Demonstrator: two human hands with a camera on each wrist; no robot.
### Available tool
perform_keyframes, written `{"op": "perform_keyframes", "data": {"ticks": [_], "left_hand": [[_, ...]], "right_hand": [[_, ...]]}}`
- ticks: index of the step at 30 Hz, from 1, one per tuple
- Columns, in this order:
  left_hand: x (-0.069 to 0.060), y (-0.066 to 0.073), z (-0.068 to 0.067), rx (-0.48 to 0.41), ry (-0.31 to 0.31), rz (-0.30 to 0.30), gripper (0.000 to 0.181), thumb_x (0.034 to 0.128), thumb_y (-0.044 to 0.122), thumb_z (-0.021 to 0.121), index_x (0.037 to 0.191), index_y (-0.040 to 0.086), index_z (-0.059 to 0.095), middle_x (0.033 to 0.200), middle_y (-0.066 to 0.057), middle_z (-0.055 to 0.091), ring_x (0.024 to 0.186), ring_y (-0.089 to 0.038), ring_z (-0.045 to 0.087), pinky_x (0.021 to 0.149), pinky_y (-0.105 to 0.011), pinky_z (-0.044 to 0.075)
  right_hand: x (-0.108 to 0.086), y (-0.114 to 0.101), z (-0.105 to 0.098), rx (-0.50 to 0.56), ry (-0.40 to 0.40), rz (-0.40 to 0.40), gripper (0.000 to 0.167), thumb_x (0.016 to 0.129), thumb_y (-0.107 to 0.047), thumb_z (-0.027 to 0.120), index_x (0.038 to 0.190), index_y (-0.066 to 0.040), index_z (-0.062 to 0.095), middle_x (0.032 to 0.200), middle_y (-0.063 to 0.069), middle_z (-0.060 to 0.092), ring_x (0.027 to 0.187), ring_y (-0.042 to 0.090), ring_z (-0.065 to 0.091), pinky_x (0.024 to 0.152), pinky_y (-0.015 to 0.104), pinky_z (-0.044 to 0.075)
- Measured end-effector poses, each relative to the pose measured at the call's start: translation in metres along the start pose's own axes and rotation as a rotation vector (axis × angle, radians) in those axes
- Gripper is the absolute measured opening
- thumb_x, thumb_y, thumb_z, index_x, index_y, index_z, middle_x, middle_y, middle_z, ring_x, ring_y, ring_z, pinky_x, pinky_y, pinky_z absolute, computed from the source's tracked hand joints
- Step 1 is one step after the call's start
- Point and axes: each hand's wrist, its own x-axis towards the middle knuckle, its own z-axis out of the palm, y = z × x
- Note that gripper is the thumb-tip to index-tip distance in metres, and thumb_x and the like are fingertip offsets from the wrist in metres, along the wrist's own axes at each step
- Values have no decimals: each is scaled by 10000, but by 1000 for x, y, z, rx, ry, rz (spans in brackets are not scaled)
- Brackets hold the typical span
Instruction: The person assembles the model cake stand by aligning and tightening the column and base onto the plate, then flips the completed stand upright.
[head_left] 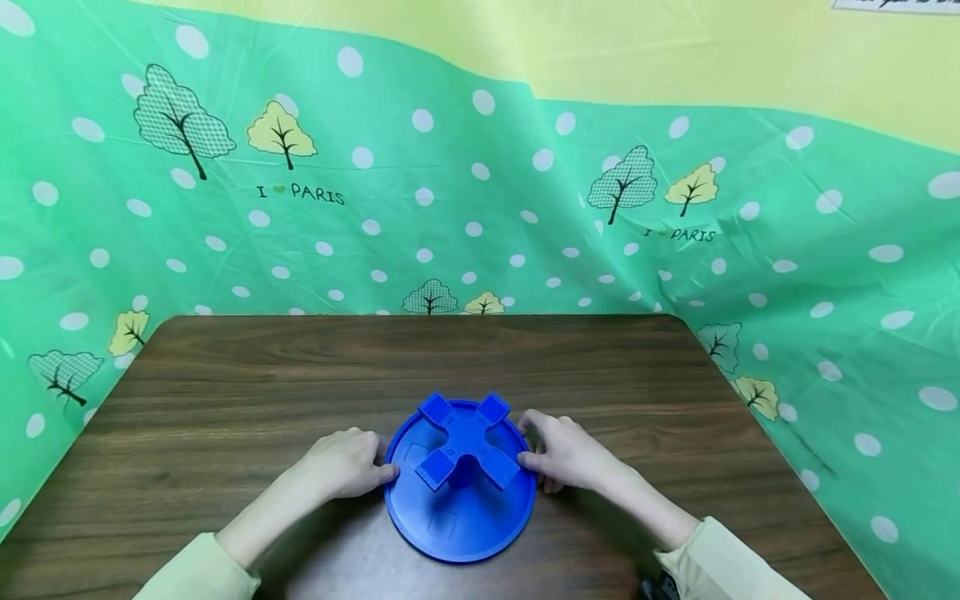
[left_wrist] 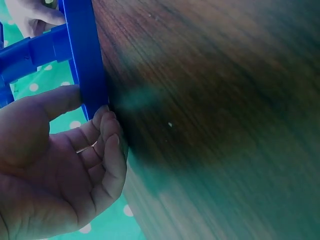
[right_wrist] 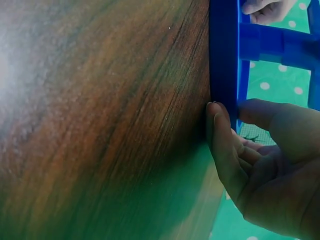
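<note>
A blue round plastic base (head_left: 465, 537) sits near the front of the brown table, with a four-armed cross piece (head_left: 467, 431) raised above it on a short post. My left hand (head_left: 347, 464) pinches the base's left edge, thumb on the upper face. In the left wrist view, its fingertips curl against the underside of the rim (left_wrist: 86, 55). Opposite, my right hand (head_left: 568, 454) holds the right edge the same way. The right wrist view shows the thumb and fingertips on either side of that rim (right_wrist: 224, 55).
The wood-grain table (head_left: 315, 358) extends behind and to both sides of the base. A green cloth (head_left: 420, 217) with white dots and printed trees hangs around its back and sides. Something small and black (head_left: 660, 586) shows by the right sleeve.
</note>
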Motion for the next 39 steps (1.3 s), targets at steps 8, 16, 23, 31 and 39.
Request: {"op": "perform_keyframes", "data": {"ticks": [8, 16, 23, 31, 39], "left_hand": [[0, 0, 7, -6, 75, 3, 401, 803, 270, 737, 547, 199, 437, 552, 56, 425, 544, -142, 460, 492, -338, 351], [6, -6, 5, -50, 111, 25, 368, 801, 303, 746, 568, 211, 478, 539, 82, 414, 533, -117, 447, 487, -316, 322], [8, 2, -17, -89, 166, 46, 314, 803, 253, 720, 585, 195, 502, 560, 72, 415, 550, -124, 441, 494, -279, 303], [15, 11, -41, -111, 303, 78, 289, 821, 220, 686, 572, 174, 547, 536, 67, 461, 545, -136, 465, 514, -268, 338], [17, 15, -59, -164, 436, 103, 259, 856, 234, 681, 616, 181, 599, 577, 75, 550, 560, -119, 497, 536, -259, 399]], "right_hand": [[-1, -4, 3, -41, 44, 3, 395, 933, -35, 679, 1314, 8, 585, 604, 35, 656, 439, 147, 633, 423, 300, 548], [-2, -10, -6, -54, 86, 3, 419, 870, -26, 645, 1285, 31, 659, 545, -4, 656, 410, 115, 629, 419, 313, 553], [1, -14, -21, -34, 142, -9, 350, 872, -38, 635, 1206, 52, 693, 555, 7, 668, 436, 117, 643, 452, 340, 583], [3, -24, -40, -232, 349, -133, 82, 898, -112, 647, 885, -90, 724, 533, -67, 582, 434, 61, 534, 418, 228, 449], [3, -31, -54, -364, 606, -307, 141, 906, -128, 666, 996, -63, 753, 662, -29, 676, 555, 39, 564, 515, 212, 476]]}}
